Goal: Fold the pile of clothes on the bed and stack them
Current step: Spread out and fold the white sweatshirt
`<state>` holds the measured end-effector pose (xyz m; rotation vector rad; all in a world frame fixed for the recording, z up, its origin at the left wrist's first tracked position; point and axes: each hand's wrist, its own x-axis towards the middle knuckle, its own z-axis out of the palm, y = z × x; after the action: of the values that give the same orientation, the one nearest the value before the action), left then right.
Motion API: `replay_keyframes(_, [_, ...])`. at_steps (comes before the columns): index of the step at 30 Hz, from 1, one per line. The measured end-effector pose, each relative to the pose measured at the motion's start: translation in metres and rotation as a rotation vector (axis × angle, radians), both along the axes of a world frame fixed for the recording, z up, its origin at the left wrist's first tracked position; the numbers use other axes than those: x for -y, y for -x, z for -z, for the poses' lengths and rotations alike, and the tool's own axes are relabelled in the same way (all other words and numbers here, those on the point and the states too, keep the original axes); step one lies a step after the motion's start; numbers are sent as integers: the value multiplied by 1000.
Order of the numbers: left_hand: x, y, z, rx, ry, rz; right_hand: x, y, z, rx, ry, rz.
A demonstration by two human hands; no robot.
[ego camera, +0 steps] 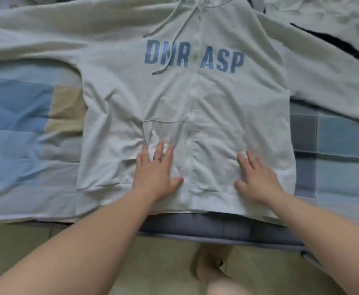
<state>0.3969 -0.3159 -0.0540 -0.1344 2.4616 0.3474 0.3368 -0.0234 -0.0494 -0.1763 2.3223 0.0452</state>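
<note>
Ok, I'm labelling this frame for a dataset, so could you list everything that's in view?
pale grey zip-up hoodie with blue lettering: one, pale grey, spread front-up on the bed, sleeves out to both sides
hood drawstrings: two, grey, lying over the chest
pale garment with a black stripe: one, top right, beyond the hoodie's sleeve
checked bedsheet: one, blue, beige and grey, under the hoodie
bed edge: one, dark grey, below the hem
tiled floor: beige, bottom
ring: one, silvery, on a left finger
bare foot: one, on the floor
left hand: flat on the hoodie, left of the zip
right hand: flat, right of the zip
</note>
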Motion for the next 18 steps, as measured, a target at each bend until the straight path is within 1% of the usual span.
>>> replay_keyframes(3, [-7, -35, -4, 38, -2, 70, -36, -48, -3, 36, -23, -5])
replay_keyframes(7, [16, -76, -11, 87, 35, 162, -59, -91, -9, 29, -60, -128])
replay_keyframes(10, [33, -99, -11, -20, 101, 191, -68, -103, -11, -71, -52, -120])
replay_keyframes(13, [43, -100, -6, -151, 101, 180, -72, -98, -6, -183, -3, -57])
replay_keyframes(15, [48, -96, -1, -183, 129, 159, -71, -94, -1, -267, -5, -38])
replay_keyframes(18, [52, -99, 4, -200, 251, 177, -68, -96, 5, -363, -70, -89])
